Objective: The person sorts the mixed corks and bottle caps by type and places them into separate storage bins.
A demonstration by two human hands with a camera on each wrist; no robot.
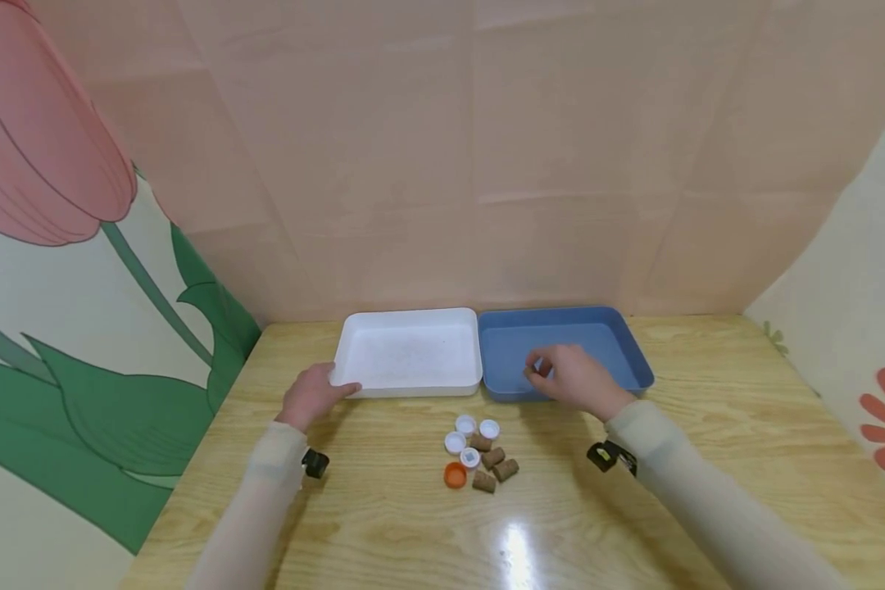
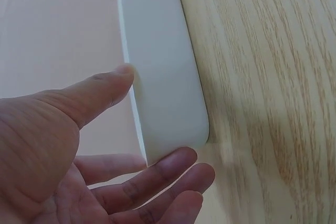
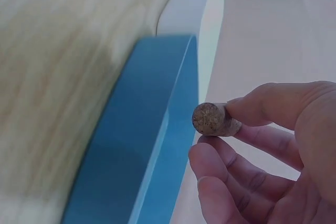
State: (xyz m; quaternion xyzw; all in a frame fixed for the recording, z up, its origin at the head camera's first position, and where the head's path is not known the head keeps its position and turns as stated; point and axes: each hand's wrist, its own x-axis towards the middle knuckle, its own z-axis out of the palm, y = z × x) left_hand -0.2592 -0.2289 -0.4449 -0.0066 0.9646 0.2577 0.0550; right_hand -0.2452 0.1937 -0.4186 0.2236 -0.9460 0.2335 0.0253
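My right hand point(image 1: 571, 378) pinches a brown cork point(image 3: 210, 119) between thumb and fingers, over the front part of the blue tray point(image 1: 637, 360). In the right wrist view, the cork's round end faces the camera, just past the tray's rim. My left hand point(image 1: 314, 397) grips the front left corner of the white tray point(image 1: 406, 392). Its thumb lies on the front rim and its fingers bend against the side wall, as the left wrist view shows. In front of the trays lie several white bottle caps point(image 1: 455, 442), an orange cap point(image 1: 455, 475) and several corks point(image 1: 506, 469).
The two trays stand side by side, touching, near the back of the wooden table point(image 1: 383, 524). Behind them rises a pinkish-beige covering point(image 1: 413, 164). Walls with painted flowers flank the table on both sides.
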